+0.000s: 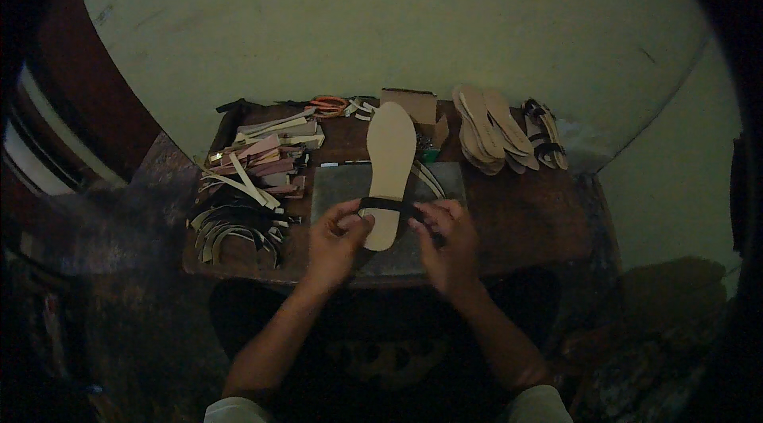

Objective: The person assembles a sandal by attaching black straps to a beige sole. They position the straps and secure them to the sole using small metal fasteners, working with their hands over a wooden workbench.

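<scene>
A pale beige shoe sole is held up over the dark slab, its long axis pointing away from me. Across its near part runs a black strap. My left hand is closed, thumb and fingers pinching the left edge of the sole at one end of the strap. On the other side, my right hand pinches the strap's right end between thumb and fingers, close to the sole's edge. The sole's underside is hidden.
On the wooden table, the slab lies in the middle. Strap pieces and curved dark strips pile up at left. Orange-handled scissors and an open cardboard box sit behind; stacked soles and a dark sandal at right.
</scene>
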The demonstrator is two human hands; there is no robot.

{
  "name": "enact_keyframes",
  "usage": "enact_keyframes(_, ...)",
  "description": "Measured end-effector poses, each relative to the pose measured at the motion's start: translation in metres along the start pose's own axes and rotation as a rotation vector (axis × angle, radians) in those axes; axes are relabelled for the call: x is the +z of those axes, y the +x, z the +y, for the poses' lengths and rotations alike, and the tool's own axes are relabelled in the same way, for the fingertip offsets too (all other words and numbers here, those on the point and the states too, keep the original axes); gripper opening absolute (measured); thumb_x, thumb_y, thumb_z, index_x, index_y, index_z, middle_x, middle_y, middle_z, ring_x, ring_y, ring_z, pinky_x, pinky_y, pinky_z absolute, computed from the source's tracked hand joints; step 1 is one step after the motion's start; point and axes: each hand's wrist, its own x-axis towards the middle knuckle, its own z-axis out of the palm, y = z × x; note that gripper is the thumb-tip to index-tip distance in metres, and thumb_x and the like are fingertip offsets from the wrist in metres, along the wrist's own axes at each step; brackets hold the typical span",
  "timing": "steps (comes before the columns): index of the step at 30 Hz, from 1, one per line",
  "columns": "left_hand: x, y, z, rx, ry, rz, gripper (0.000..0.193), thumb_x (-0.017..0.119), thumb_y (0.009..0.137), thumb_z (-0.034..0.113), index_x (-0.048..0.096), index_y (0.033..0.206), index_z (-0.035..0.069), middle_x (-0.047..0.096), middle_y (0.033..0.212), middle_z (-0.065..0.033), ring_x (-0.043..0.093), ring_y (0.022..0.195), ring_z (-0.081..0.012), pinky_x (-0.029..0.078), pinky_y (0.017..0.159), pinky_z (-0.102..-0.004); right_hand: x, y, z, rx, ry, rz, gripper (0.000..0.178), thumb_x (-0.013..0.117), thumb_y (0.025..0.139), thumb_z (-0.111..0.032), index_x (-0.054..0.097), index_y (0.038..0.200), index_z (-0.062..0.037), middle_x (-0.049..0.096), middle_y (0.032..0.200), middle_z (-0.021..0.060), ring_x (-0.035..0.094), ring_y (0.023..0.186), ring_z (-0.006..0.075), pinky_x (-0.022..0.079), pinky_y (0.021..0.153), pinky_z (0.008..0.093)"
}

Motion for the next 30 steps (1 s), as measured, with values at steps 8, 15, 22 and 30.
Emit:
enact_keyframes(8,-0.015,0.009,-0.009,-0.254,-0.275,-0.162,0.027,0.059,0.094,0.011,0.060,0.116,-0.003,0.068,0.106,-0.0118,0.066,0.095,-0.0194,0.052,0.085,-0.0319,0.005,0.005,-0.005,0.630,0.755,-0.171,0.026,0.070,0.086,-0.001,0.060,0.109,0.0057,0.065,0.104,0.0109,0.064,0.097,0.0187,0.054,0.085,0.0314)
enact_keyframes(15,-0.008,0.006,-0.007,-0.292,-0.241,-0.137,0.023,0.060,0.094,0.013,0.062,0.111,-0.003,0.068,0.105,-0.0118,0.066,0.094,-0.0193,0.052,0.085,-0.0314,0.011,0.002,0.008,0.630,0.823,-0.150,0.027,0.072,0.083,0.001,0.062,0.108,0.0031,0.064,0.101,0.0102,0.066,0.094,0.0197,0.056,0.085,0.0320)
enact_keyframes(22,-0.009,0.006,-0.007,-0.317,-0.288,-0.128,0.022,0.061,0.094,0.013,0.062,0.110,-0.001,0.068,0.104,-0.0111,0.066,0.093,-0.0184,0.052,0.085,-0.0307,0.015,-0.001,0.014,0.600,0.754,-0.190,0.030,0.074,0.082,0.001,0.063,0.109,0.0020,0.065,0.103,0.0095,0.065,0.096,0.0194,0.055,0.086,0.0317)
enact_keyframes(30,-0.010,0.005,-0.009,-0.283,-0.214,-0.127,0.025,0.071,0.087,0.011,0.065,0.108,-0.001,0.069,0.097,-0.0081,0.065,0.087,-0.0150,0.053,0.076,-0.0286,0.014,-0.002,0.016,0.672,0.842,-0.166,0.034,0.074,0.081,-0.001,0.062,0.113,0.0013,0.064,0.108,0.0117,0.063,0.099,0.0188,0.054,0.086,0.0326)
